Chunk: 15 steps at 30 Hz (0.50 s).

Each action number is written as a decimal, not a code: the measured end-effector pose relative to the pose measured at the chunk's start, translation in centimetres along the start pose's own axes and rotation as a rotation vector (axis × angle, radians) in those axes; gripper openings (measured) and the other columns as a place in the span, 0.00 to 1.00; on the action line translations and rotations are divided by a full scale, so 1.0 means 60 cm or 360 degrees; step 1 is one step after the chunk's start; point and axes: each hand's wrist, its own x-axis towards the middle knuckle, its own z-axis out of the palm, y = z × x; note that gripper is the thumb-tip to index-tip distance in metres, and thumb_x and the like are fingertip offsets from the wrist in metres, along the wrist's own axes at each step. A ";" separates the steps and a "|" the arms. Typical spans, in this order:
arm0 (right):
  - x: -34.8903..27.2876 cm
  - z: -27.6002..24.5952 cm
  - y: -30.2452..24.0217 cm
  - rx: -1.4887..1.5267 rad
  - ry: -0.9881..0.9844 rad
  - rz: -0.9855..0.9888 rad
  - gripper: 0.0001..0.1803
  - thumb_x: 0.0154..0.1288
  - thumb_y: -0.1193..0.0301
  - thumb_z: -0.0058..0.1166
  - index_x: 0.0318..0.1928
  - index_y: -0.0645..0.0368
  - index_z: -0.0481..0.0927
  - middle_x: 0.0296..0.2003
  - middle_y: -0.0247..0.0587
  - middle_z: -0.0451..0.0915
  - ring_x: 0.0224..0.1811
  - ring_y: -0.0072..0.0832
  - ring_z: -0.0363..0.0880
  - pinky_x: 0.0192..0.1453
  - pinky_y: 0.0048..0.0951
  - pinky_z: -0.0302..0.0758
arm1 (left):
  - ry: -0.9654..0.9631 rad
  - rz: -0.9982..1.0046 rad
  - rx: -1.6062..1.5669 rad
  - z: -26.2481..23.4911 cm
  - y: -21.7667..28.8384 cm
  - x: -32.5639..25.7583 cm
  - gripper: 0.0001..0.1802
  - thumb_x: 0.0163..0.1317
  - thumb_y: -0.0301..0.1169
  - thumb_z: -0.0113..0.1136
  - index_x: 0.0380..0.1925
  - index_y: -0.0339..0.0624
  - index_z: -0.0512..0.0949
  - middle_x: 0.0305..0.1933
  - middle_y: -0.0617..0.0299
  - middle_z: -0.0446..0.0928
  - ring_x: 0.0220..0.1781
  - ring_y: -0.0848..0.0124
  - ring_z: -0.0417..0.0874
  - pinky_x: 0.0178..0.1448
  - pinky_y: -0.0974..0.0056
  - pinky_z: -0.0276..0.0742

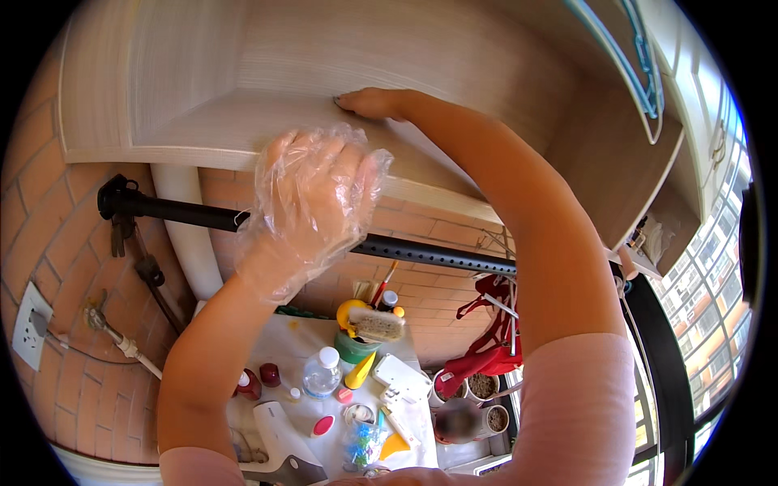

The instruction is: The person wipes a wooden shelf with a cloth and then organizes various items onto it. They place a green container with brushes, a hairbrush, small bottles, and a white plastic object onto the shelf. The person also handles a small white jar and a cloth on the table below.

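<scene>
Overhead, gloved left hand [312, 198] spreads fingers; right hand [374, 104] seemingly presses cabinet underside [243, 121] flat.

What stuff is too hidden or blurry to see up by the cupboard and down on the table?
- Head view: the left hand, in a clear plastic glove, covers part of the cupboard front edge.
- The right hand: its palm lies flat on the cupboard's underside, out of sight.
- The black rod passes behind both forearms.
- A pot beside the table is blurred.
- The small bottles on the white table are too small to identify.
</scene>
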 end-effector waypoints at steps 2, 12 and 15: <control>0.061 -0.009 0.093 -0.0310 0.0101 -0.0158 0.25 0.64 0.55 0.36 0.53 0.59 0.72 0.55 0.45 0.68 0.58 0.37 0.61 0.62 0.41 0.55 | 0.0099 0.0003 -0.0127 0.016 0.024 0.001 0.06 0.56 0.29 0.52 0.26 0.39 0.77 0.30 0.56 0.76 0.33 0.58 0.75 0.44 0.57 0.68; -0.139 -0.060 0.197 -0.0084 0.0102 0.0101 0.27 0.66 0.52 0.40 0.60 0.54 0.67 0.56 0.38 0.68 0.57 0.29 0.63 0.62 0.33 0.58 | -0.0206 -0.0032 0.0104 -0.008 0.001 -0.006 0.09 0.61 0.27 0.47 0.26 0.36 0.75 0.28 0.54 0.74 0.30 0.58 0.73 0.40 0.57 0.67; -0.190 -0.074 0.245 -0.0068 0.0160 0.0326 0.27 0.66 0.51 0.41 0.59 0.53 0.68 0.53 0.38 0.70 0.54 0.28 0.65 0.60 0.31 0.60 | -0.0239 -0.0019 0.0169 -0.011 0.005 -0.002 0.10 0.61 0.25 0.44 0.29 0.36 0.76 0.29 0.53 0.74 0.31 0.58 0.73 0.40 0.58 0.67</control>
